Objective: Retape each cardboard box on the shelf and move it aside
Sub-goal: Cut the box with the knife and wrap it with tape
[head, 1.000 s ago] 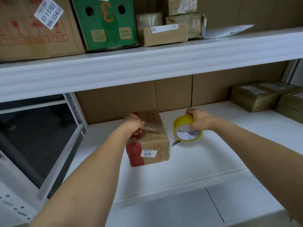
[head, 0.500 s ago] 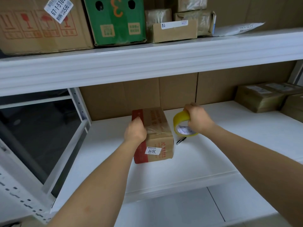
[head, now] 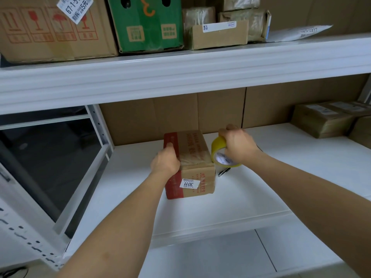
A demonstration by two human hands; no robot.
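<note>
**Tape laid over the box top, roll now at its right edge**

My left hand rests on the near left corner of the box, fingers curled over the top edge and pressing down; a second ago the same hand was pinching a loose end of clear tape above the box, and now that tape lies flat across the top, shiny and a little wrinkled. My right hand grips the yellow roll from above, with the fingers closed around its rim. The roll was standing apart from the box, to the right, one second ago. Now it is tilted and it touches the right upper edge of the box, where the tape band ends.

The box stands on the lower shelf, close to the cardboard back wall, with its red side to the left and a white label reading 3011 on the near face. It seems to stay in the same place on the shelf as before. A small dark tool lies on the shelf just under the roll; I cannot tell what it is.

At the far right of the same shelf are some taped parcels, well apart from my hands. On the upper shelf stand a big brown carton, a green carton and smaller packages.
</note>
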